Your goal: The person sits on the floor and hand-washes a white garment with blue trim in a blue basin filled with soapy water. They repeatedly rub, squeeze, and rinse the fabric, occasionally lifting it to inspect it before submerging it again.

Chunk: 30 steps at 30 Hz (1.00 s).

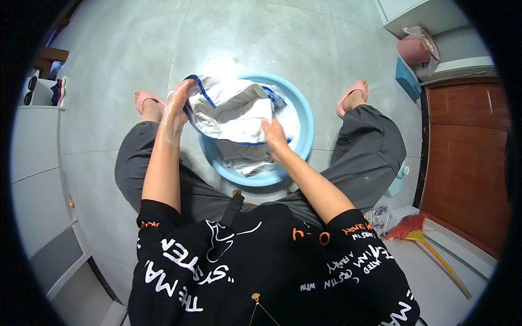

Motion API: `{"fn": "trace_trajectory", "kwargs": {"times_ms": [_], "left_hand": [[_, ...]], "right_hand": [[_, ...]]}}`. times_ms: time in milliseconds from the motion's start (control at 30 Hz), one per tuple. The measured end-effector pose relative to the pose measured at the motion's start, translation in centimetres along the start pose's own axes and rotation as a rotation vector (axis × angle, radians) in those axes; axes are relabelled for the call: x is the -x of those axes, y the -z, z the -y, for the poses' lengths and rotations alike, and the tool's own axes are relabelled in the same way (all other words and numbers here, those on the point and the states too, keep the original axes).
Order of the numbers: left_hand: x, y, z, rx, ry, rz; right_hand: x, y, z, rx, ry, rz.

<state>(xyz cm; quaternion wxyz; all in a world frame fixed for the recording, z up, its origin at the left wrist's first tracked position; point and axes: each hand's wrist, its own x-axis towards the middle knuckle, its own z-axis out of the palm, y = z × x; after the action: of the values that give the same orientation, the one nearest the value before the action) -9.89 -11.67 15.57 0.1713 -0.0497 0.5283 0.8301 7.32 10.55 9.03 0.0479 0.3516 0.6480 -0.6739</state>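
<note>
A white cloth garment (236,116) with blue edging is stretched between my hands above a round light-blue plastic basin (306,118). My left hand (179,102), wet with suds, grips its left edge beyond the basin's rim. Over the basin, my right hand (272,132) has the garment's lower right part pinched in its fingers. Foamy water (291,116) shows at the basin's right side. More wet, pale fabric (248,157) lies in the near part of the basin, and a blue-and-white striped piece (274,97) sits near the far rim.
The basin stands on grey floor tiles (253,32) between my feet in pink slippers (352,98). To the right are a pink bin (414,49), a blue dustpan (407,79), a pale green bottle (396,183) and a red-bristled broom (408,228). White cabinets (36,142) line the left.
</note>
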Motion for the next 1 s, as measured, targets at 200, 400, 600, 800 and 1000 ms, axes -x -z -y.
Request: {"fn": "trace_trajectory", "kwargs": {"times_ms": [200,400,600,800,1000], "left_hand": [[-1.7,1.0,4.0,-0.837,0.201,-0.046],[2.0,0.5,8.5,-1.620,-0.705,0.066],[2.9,0.2,8.1,-1.737,-0.314,0.234],[1.8,2.3,9.7,-1.537,-0.277,0.082],[0.3,-2.7,6.6,-0.543,-0.048,0.231]], "right_hand": [[2.4,5.2,5.9,-0.378,-0.077,0.135],[3.5,6.5,7.4,-0.550,-0.037,0.193],[3.9,7.4,7.3,-0.480,-0.032,0.159],[4.4,5.9,8.1,-0.224,0.076,-0.004],[4.6,4.1,8.8,0.087,0.389,0.101]]}}
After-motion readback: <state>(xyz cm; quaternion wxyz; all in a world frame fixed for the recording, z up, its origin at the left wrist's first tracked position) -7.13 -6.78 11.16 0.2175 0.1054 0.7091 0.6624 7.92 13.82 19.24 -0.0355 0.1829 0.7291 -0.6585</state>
